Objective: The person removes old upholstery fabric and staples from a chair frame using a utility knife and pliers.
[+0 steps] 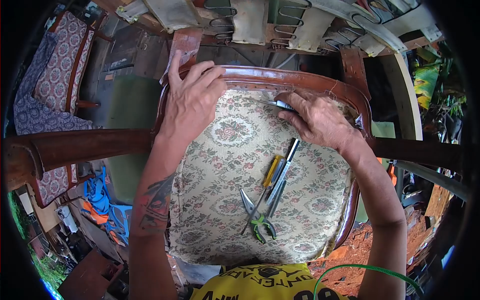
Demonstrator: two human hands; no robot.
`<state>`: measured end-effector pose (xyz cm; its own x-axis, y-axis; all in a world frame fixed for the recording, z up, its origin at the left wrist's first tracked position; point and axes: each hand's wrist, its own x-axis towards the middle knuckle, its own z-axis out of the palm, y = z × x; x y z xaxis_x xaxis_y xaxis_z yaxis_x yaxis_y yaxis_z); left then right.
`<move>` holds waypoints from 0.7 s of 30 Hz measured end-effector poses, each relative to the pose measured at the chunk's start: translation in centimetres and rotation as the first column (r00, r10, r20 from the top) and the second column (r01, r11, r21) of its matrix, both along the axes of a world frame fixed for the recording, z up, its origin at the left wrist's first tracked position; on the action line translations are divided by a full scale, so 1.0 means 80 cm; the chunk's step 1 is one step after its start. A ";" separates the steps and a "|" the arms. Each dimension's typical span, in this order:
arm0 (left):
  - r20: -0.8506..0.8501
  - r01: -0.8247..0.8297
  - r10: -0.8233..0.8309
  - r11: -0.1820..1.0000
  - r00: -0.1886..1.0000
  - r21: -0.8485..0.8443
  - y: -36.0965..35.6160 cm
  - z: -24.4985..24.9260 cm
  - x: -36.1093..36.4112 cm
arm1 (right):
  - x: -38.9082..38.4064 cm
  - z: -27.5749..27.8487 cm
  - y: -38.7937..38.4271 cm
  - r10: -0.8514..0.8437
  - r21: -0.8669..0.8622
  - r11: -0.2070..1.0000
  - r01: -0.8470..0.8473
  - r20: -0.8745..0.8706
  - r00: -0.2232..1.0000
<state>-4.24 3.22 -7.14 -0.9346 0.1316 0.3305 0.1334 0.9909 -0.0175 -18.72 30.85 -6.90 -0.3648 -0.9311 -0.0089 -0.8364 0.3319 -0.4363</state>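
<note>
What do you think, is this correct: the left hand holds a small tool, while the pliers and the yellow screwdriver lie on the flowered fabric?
Not quite: it is the right hand that holds the small tool, as the head view shows; the left hand rests on the wooden frame. The pliers and yellow screwdriver do lie on the flowered fabric.

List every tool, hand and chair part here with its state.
Left hand: fingers spread, on the frame.
Right hand: closed around a slim tool.
Pliers: lying on the cover, handles spread.
Yellow-handled screwdriver: lying across the pliers.
Floral cover: spread over the seat.
Wooden frame: exposed along the far edge.
</note>
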 end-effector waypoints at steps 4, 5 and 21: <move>0.105 -0.030 0.021 0.996 0.994 0.087 0.002 -0.005 -0.004 | 0.002 -0.009 -0.003 -0.023 -0.031 0.999 0.021 -0.064 0.998; 0.094 -0.030 0.018 0.991 0.995 0.131 0.002 -0.005 -0.004 | 0.002 -0.009 -0.004 -0.025 -0.030 0.999 0.022 -0.105 0.994; 0.119 0.026 -0.059 0.965 0.991 0.260 -0.010 -0.008 -0.037 | 0.001 -0.021 -0.010 -0.004 -0.138 0.990 -0.028 -0.227 0.974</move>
<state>-7.18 2.38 -7.78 -0.9660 0.0980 0.2393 0.1602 0.9532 0.2564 -18.60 30.09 -8.61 -0.3316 -0.9215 0.2024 -0.9221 0.2711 -0.2761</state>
